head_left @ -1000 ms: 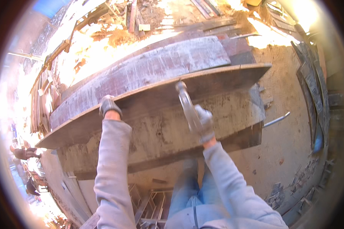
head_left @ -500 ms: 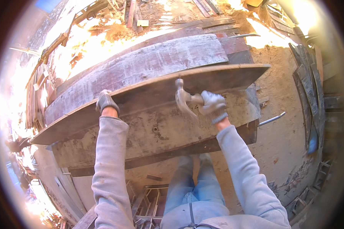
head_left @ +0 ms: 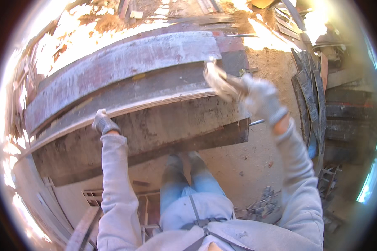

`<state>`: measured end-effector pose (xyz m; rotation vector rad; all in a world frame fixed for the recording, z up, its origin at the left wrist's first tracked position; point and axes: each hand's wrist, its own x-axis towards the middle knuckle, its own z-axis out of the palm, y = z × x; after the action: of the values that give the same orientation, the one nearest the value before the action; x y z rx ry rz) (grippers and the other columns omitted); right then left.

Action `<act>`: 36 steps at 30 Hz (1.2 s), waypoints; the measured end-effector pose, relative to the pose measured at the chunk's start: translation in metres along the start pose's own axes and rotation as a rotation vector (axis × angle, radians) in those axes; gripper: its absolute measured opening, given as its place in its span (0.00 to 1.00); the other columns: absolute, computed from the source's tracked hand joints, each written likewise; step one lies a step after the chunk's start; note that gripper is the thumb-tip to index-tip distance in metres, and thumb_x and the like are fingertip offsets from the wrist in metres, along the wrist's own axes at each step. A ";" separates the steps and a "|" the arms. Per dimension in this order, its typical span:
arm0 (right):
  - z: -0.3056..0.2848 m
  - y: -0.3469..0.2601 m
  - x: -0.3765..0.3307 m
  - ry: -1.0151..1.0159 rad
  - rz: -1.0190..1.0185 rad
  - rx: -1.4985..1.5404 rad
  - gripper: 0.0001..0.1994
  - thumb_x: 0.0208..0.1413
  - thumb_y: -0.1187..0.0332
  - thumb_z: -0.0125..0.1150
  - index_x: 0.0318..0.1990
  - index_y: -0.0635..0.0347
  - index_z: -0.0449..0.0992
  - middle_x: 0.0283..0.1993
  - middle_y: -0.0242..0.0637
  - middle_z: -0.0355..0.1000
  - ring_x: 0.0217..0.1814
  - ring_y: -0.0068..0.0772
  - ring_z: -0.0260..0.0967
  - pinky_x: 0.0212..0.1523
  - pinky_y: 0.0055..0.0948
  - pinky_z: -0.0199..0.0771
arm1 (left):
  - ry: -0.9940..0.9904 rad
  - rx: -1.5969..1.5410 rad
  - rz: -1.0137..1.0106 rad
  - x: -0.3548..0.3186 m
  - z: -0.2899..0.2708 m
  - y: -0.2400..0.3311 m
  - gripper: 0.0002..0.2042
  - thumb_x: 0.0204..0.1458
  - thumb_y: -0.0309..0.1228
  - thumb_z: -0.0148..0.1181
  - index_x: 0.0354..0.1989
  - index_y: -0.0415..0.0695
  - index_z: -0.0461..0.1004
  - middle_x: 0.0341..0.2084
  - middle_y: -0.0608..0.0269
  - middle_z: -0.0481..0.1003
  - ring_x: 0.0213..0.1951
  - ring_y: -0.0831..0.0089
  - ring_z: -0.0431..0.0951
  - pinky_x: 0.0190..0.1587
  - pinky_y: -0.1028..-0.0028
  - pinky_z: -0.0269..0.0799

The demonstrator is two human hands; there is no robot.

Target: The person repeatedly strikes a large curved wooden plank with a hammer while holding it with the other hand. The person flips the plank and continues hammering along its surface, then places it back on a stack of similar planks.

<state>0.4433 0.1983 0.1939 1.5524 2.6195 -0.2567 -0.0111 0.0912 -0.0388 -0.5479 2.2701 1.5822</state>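
My left hand (head_left: 104, 122), in a grey glove, rests on the front edge of a big worn wooden board (head_left: 125, 90) that lies flat before me. My right hand (head_left: 262, 98), also gloved, is raised at the board's right end and grips the handle of a hammer (head_left: 218, 79). The hammer is blurred, its head up over the board's right part. Below the top edge, the board's dirty side face (head_left: 155, 129) hangs down toward my legs.
Sandy ground (head_left: 255, 163) lies under and right of the board. Dark boards (head_left: 310, 104) stand stacked at the right. Scrap wood and debris (head_left: 125, 12) lie beyond in bright sun. A metal frame (head_left: 96, 196) sits by my left leg.
My right hand has swung the hammer up and to the right, away from the board's front edge. The left hand has stayed on the edge.
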 end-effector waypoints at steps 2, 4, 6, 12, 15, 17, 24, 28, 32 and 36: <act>-0.012 0.001 0.041 -0.041 -0.098 -0.351 0.13 0.67 0.56 0.62 0.47 0.56 0.77 0.26 0.45 0.76 0.30 0.45 0.80 0.31 0.42 0.79 | 0.027 0.060 -0.033 -0.011 -0.020 -0.010 0.18 0.36 0.25 0.71 0.37 0.26 0.78 0.36 0.49 0.81 0.35 0.61 0.78 0.45 0.60 0.76; 0.004 -0.011 0.078 -0.137 -0.258 -0.462 0.14 0.68 0.57 0.60 0.52 0.56 0.77 0.28 0.44 0.77 0.32 0.48 0.81 0.33 0.42 0.81 | 0.047 0.078 -0.054 -0.020 -0.034 -0.017 0.24 0.38 0.26 0.73 0.45 0.25 0.77 0.41 0.44 0.82 0.38 0.58 0.81 0.47 0.59 0.77; 0.042 -0.034 0.108 -0.371 -0.377 -0.543 0.15 0.66 0.58 0.61 0.54 0.55 0.79 0.32 0.43 0.80 0.36 0.49 0.82 0.35 0.42 0.82 | 0.106 0.142 -0.083 -0.029 -0.043 -0.023 0.29 0.40 0.28 0.74 0.51 0.25 0.74 0.46 0.38 0.81 0.42 0.55 0.83 0.50 0.57 0.78; 0.130 -0.106 0.139 -0.720 -0.529 -0.990 0.13 0.59 0.66 0.65 0.49 0.51 0.88 0.42 0.42 0.85 0.45 0.45 0.85 0.35 0.44 0.84 | 0.049 -0.004 -0.207 -0.051 -0.047 -0.022 0.34 0.47 0.25 0.71 0.62 0.22 0.64 0.53 0.26 0.75 0.48 0.46 0.84 0.54 0.59 0.79; 0.128 -0.136 0.138 -0.738 -0.554 -1.002 0.10 0.57 0.67 0.65 0.43 0.53 0.89 0.40 0.42 0.85 0.44 0.42 0.85 0.32 0.45 0.82 | 0.080 -0.094 -0.244 -0.048 -0.045 -0.021 0.36 0.48 0.24 0.70 0.64 0.20 0.62 0.54 0.24 0.75 0.49 0.45 0.83 0.55 0.60 0.79; 0.117 -0.153 0.138 -0.827 -0.570 -1.021 0.12 0.57 0.63 0.67 0.46 0.54 0.88 0.43 0.40 0.85 0.45 0.43 0.85 0.36 0.46 0.82 | 0.110 -0.020 -0.274 -0.042 -0.045 -0.023 0.36 0.48 0.24 0.71 0.64 0.20 0.61 0.54 0.25 0.75 0.49 0.46 0.83 0.55 0.60 0.79; 0.092 -0.174 0.161 -0.953 -0.655 -0.999 0.09 0.56 0.62 0.73 0.43 0.49 0.89 0.44 0.35 0.85 0.43 0.36 0.84 0.38 0.37 0.84 | 0.108 -0.113 -0.170 -0.036 -0.051 -0.027 0.31 0.42 0.23 0.76 0.53 0.21 0.70 0.48 0.31 0.79 0.42 0.50 0.85 0.49 0.63 0.83; 0.085 -0.162 0.180 -0.853 -0.894 -1.096 0.09 0.60 0.59 0.70 0.41 0.53 0.88 0.40 0.36 0.84 0.40 0.38 0.83 0.34 0.38 0.82 | 0.015 -0.011 -0.152 -0.035 -0.049 -0.019 0.32 0.39 0.25 0.79 0.53 0.20 0.71 0.48 0.30 0.79 0.45 0.49 0.84 0.52 0.62 0.81; 0.086 -0.159 0.197 -0.768 -0.915 -1.016 0.13 0.60 0.57 0.66 0.37 0.57 0.87 0.33 0.40 0.83 0.34 0.45 0.82 0.33 0.41 0.82 | -0.002 -0.015 -0.149 -0.027 -0.037 -0.023 0.36 0.38 0.27 0.81 0.53 0.19 0.68 0.51 0.31 0.77 0.48 0.52 0.82 0.57 0.63 0.77; 0.094 -0.170 0.205 -0.944 -0.796 -1.079 0.12 0.63 0.59 0.62 0.40 0.53 0.88 0.35 0.43 0.84 0.38 0.49 0.84 0.37 0.44 0.84 | -0.126 -0.091 -0.008 -0.022 -0.036 -0.033 0.44 0.41 0.30 0.81 0.63 0.23 0.59 0.57 0.33 0.72 0.56 0.53 0.77 0.64 0.64 0.70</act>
<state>0.1950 0.2772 0.0858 -0.0315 1.8207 0.2917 0.0224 0.0499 -0.0433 -0.4654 2.1109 1.6735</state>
